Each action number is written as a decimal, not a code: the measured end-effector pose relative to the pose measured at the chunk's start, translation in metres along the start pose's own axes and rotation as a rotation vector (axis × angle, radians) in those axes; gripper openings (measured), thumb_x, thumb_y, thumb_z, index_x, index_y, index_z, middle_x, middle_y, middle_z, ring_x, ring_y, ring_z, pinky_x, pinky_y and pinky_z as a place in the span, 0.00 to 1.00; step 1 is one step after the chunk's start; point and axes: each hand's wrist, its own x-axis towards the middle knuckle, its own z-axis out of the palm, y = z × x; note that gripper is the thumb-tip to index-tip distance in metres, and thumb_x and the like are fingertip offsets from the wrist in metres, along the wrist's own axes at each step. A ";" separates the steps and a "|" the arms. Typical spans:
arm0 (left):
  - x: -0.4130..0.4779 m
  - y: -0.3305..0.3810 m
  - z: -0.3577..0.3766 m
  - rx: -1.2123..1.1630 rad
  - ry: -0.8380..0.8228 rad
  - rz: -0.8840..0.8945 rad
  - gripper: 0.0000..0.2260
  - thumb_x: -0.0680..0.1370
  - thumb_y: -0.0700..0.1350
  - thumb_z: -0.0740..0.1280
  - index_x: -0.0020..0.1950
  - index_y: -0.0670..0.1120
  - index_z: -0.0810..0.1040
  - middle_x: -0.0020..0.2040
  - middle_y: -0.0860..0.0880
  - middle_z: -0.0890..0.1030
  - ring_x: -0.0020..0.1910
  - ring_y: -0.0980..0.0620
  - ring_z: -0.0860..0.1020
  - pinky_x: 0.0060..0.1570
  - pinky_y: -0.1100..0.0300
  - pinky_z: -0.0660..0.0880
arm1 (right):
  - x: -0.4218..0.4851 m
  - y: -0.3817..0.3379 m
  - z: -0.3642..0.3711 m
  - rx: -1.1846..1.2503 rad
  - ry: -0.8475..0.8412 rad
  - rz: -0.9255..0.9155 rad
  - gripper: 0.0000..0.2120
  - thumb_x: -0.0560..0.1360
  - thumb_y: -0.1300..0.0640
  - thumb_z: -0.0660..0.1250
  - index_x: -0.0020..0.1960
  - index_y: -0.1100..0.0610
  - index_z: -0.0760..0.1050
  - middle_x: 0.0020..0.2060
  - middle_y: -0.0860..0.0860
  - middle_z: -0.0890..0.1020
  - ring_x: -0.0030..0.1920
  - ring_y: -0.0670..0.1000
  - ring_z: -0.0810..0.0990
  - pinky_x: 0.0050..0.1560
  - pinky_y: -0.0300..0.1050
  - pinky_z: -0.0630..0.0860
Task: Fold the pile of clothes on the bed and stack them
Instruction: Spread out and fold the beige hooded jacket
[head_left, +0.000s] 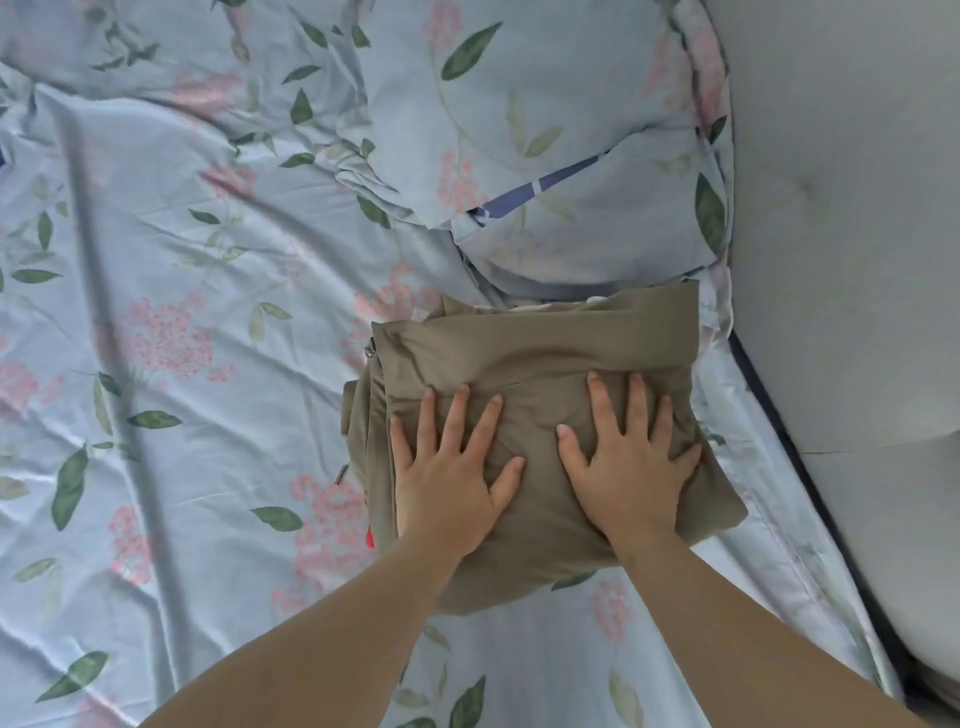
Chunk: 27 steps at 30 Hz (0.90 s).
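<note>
With our left hand (447, 483) and right hand (631, 462) spread flat, gripping nothing, we press the folded olive garment (540, 353) on the bed (208, 260) below the pillow (545, 156); soft and light, it seems best lifted from underneath its edges.

Olive garment (540, 364), floral pale-blue sheet (208, 249)
</note>
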 end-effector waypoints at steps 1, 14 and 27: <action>0.004 -0.001 0.008 0.009 0.023 0.015 0.29 0.75 0.65 0.50 0.74 0.56 0.64 0.73 0.47 0.67 0.72 0.39 0.63 0.69 0.35 0.55 | 0.003 0.000 0.006 -0.008 0.018 -0.001 0.33 0.72 0.31 0.42 0.75 0.37 0.45 0.77 0.50 0.51 0.75 0.61 0.51 0.67 0.73 0.50; 0.034 -0.006 0.031 0.000 -0.006 0.008 0.31 0.75 0.65 0.45 0.75 0.56 0.60 0.75 0.47 0.63 0.74 0.39 0.59 0.70 0.36 0.51 | 0.036 -0.003 0.023 -0.006 0.056 -0.008 0.33 0.73 0.33 0.44 0.76 0.39 0.46 0.77 0.51 0.51 0.74 0.60 0.54 0.68 0.68 0.55; -0.060 -0.110 -0.061 -0.013 -0.187 0.074 0.28 0.79 0.63 0.49 0.77 0.59 0.43 0.78 0.50 0.47 0.77 0.47 0.45 0.72 0.42 0.42 | -0.100 -0.105 -0.031 -0.040 -0.168 -0.101 0.29 0.78 0.37 0.50 0.75 0.38 0.45 0.77 0.47 0.52 0.76 0.55 0.52 0.71 0.62 0.49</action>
